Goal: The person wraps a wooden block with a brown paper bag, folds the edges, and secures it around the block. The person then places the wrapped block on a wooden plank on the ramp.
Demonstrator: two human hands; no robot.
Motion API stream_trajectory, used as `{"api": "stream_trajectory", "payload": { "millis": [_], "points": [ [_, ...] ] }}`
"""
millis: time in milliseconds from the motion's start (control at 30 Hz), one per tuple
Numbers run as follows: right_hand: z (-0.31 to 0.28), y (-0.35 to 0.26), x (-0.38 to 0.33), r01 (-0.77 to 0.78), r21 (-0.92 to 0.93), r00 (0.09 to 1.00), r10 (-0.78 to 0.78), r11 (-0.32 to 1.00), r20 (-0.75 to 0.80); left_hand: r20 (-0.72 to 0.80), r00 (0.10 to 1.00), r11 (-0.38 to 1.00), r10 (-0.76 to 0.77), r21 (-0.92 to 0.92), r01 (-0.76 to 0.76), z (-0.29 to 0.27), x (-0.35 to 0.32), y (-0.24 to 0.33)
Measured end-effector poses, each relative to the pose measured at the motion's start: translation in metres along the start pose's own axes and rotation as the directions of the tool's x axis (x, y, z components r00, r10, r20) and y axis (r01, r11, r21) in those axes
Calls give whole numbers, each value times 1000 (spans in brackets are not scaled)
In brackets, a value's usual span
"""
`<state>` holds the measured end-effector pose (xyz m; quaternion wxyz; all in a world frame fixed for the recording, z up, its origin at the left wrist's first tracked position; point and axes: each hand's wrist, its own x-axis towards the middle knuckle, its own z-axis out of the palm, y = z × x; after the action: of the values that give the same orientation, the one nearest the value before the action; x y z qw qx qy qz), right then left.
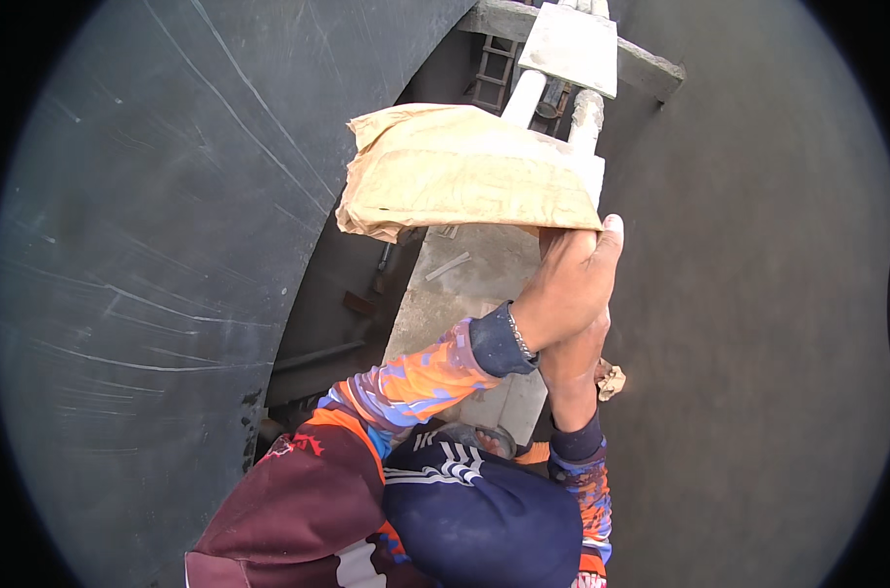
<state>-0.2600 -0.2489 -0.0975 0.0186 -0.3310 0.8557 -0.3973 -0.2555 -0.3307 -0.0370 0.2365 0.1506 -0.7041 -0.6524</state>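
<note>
my left hand (572, 279) and right hand (570, 365), stacked at frame centre-right, grip the underside of a tan paper sack (464, 171) at upper centre. below it a grey concrete ledge (464, 284); dark curved wall (151, 245) at left.

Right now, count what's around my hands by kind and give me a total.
Brown paper sack, held up by the left hand and right hand: 1
Crumpled brown paper scrap beside the right hand: 1
White pipes behind the sack: 2
Pale flat slab above the pipes: 1
Total: 5
</note>
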Motion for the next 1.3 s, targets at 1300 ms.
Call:
{"api": "stream_trajectory", "payload": {
  "millis": [1300],
  "points": [
    [76,116,-122,-739,510,672,427,441,605,97,915,764,-392,588,265,-123,-24,-269]
  ]
}}
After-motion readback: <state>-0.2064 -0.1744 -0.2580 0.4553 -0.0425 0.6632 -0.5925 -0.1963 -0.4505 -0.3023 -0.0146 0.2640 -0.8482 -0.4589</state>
